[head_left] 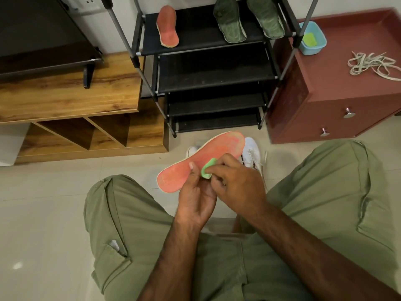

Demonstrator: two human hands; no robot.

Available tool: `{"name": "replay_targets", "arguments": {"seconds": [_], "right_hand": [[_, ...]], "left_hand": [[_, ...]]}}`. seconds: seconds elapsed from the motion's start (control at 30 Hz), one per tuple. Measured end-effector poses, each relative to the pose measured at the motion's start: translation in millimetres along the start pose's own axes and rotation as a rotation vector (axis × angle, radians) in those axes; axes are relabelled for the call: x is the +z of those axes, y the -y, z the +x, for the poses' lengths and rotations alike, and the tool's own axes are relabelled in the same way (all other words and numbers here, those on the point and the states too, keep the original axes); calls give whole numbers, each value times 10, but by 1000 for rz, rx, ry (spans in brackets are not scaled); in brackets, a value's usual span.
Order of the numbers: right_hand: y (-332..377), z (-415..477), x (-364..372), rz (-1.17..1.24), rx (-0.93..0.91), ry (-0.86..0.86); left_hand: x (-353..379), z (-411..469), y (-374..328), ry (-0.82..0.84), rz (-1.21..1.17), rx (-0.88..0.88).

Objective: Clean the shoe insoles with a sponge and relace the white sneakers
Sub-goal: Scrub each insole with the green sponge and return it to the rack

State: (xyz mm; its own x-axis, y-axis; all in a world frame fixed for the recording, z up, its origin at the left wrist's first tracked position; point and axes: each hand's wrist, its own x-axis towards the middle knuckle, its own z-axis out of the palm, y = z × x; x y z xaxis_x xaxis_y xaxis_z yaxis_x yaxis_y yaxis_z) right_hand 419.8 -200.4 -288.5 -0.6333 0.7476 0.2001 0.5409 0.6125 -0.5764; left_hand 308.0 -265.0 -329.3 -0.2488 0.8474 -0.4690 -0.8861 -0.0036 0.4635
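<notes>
Sneakers (251, 153) partly behind orange insole (217, 148)

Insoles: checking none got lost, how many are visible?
4: an orange insole in the left hand; a second orange insole on the rack's top shelf; two green insoles right of it. Others may be hidden.

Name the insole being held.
The orange insole gripped by the left hand, with the right hand pressing a green sponge on it; the rest lie on the rack.

Olive-green creased trousers (130, 213) w/ L-thigh pocket (121, 254), white bit (114, 245) poking out; forearms (173, 257) bare.
</notes>
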Motion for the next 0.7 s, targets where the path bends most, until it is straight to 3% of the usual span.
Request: {"name": "replay_targets", "arguments": {"seconds": [0.17, 0.3, 0.47, 0.63, 0.7], "right_hand": [[-262, 89, -120, 0, 213, -104], [-84, -11, -57, 65, 78, -3], [-270, 99, -152, 44, 240, -96], [-2, -29, -30, 88, 32, 22], [-89, 22, -61, 89, 90, -7]], "left_hand": [[41, 9, -30, -17, -3, 63], [42, -7, 25, -14, 56, 30], [34, -9, -21, 8, 7, 56], [39, -27, 40, 0, 21, -2], [16, -18, 18, 7, 15, 23]]}}
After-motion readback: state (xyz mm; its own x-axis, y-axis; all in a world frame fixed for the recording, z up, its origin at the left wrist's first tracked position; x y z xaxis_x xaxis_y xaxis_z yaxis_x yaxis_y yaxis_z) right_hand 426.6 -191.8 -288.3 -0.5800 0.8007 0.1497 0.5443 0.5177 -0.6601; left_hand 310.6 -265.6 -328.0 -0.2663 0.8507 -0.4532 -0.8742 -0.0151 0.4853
